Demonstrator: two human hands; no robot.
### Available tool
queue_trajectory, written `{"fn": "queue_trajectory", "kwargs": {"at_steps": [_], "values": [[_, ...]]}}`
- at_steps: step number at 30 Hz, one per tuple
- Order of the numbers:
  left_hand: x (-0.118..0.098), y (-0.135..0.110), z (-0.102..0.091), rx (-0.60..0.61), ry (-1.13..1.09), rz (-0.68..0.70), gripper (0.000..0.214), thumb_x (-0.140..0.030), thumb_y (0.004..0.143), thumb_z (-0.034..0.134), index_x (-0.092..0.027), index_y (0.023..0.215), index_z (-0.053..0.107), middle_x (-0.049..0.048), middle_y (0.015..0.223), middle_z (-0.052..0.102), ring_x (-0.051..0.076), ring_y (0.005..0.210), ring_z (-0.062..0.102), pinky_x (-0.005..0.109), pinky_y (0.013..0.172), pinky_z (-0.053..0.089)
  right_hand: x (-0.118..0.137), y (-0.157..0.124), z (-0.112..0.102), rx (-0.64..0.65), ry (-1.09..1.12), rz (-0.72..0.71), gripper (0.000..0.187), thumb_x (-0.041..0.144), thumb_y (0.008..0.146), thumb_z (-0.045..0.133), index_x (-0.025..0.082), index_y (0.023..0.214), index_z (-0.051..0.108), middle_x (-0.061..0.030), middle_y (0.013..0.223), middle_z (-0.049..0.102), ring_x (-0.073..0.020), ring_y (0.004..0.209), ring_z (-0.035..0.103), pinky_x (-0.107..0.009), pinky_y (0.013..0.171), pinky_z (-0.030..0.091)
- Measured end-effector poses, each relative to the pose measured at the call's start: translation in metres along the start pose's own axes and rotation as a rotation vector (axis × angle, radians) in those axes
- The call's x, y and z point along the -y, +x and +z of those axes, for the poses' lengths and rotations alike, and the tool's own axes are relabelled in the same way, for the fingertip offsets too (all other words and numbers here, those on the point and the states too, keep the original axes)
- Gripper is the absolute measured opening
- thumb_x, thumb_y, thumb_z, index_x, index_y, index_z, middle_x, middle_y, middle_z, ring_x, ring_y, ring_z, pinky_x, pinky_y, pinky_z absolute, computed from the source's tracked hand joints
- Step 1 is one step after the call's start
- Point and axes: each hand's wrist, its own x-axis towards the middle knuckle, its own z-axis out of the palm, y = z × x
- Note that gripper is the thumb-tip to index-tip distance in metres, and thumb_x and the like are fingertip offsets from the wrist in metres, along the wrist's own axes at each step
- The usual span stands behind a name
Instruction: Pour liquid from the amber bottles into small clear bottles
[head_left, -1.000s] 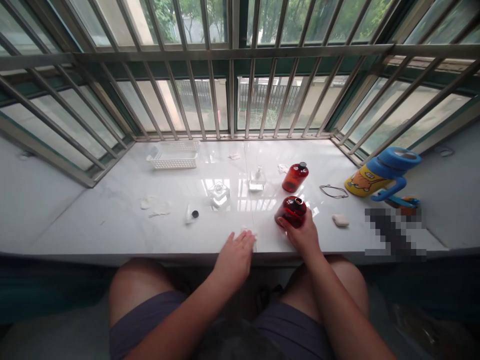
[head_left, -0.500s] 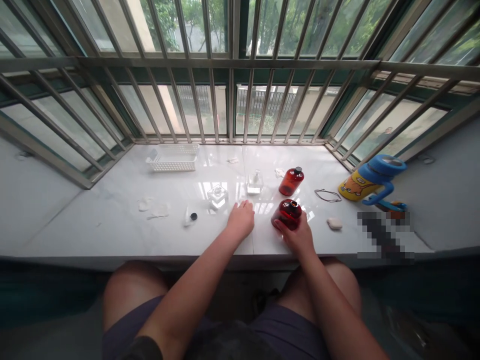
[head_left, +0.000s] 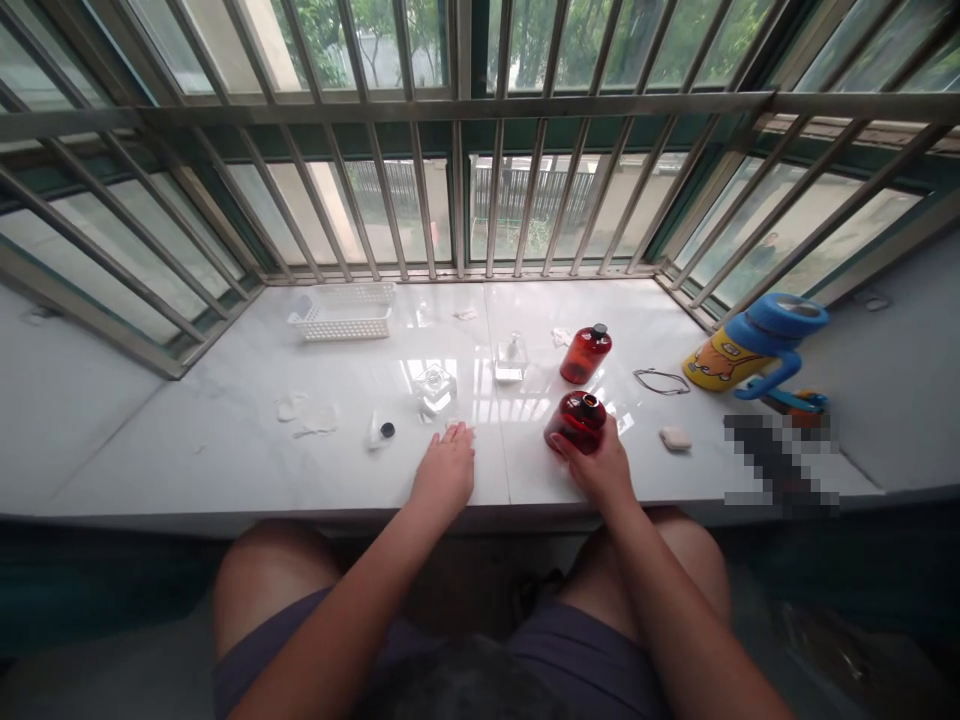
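My right hand point(head_left: 600, 468) grips the near side of an uncapped red bottle point(head_left: 577, 420) standing on the white marble sill point(head_left: 225, 450). My left hand point(head_left: 444, 470) lies flat on the sill, palm down and fingers together, pressing a small white wipe whose edge shows at the fingertips point(head_left: 457, 428). Just beyond the left hand stands a clear square glass bottle point(head_left: 436, 387). A second clear bottle point(head_left: 511, 358) and a capped red bottle point(head_left: 586, 353) stand farther back.
A white perforated basket point(head_left: 343, 310) sits at the back left. White tissue scraps point(head_left: 307, 415) and a small black cap point(head_left: 387, 430) lie left of centre. At right are a wire loop point(head_left: 660, 381), a white pebble-like piece point(head_left: 676, 438) and a yellow-and-blue cup point(head_left: 757, 345). Window bars close off the back.
My left hand slid forward over the sill toward the clear bottles, then came back and to the left. My right hand has stayed on the uncapped red bottle.
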Motion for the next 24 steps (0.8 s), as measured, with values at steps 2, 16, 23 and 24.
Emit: {"fn": "queue_trajectory", "kwargs": {"at_steps": [2, 16, 23, 24], "values": [[-0.007, 0.031, -0.002, 0.029, -0.014, 0.006, 0.055, -0.02, 0.108, 0.036, -0.007, 0.162, 0.043, 0.0205, 0.172, 0.039, 0.032, 0.162, 0.036, 0.054, 0.132, 0.031, 0.001, 0.0, 0.0, 0.003, -0.001, 0.007, 0.084, 0.06, 0.07, 0.09, 0.028, 0.14, 0.058, -0.0068, 0.117, 0.08, -0.0335, 0.104, 0.077, -0.048, 0.093, 0.06], [-0.046, -0.023, 0.022, -0.064, -0.122, 0.417, 0.056, -0.044, 0.106, 0.057, -0.018, 0.156, 0.051, 0.0156, 0.164, 0.054, 0.029, 0.156, 0.048, 0.054, 0.134, 0.029, 0.003, 0.0, -0.002, 0.01, -0.038, -0.004, 0.088, 0.065, 0.069, 0.089, 0.027, 0.143, 0.057, -0.0084, 0.122, 0.078, -0.0339, 0.107, 0.076, -0.049, 0.096, 0.059], [0.026, -0.104, 0.007, -0.308, -0.213, 0.368, 0.029, -0.015, 0.108, 0.049, -0.026, 0.125, 0.071, 0.0031, 0.136, 0.078, 0.018, 0.128, 0.073, 0.051, 0.137, 0.025, 0.003, -0.003, -0.002, -0.02, -0.105, 0.007, 0.087, 0.067, 0.068, 0.087, 0.027, 0.14, 0.059, -0.0084, 0.119, 0.078, -0.0339, 0.106, 0.075, -0.044, 0.09, 0.059], [0.035, -0.108, 0.001, -0.329, -0.248, 0.324, 0.028, -0.016, 0.108, 0.05, -0.027, 0.122, 0.072, 0.0016, 0.13, 0.08, 0.018, 0.121, 0.076, 0.05, 0.135, 0.029, 0.003, -0.003, -0.002, -0.024, -0.118, 0.007, 0.087, 0.067, 0.068, 0.087, 0.027, 0.14, 0.059, -0.0084, 0.119, 0.078, -0.0339, 0.107, 0.075, -0.044, 0.09, 0.059]]}}
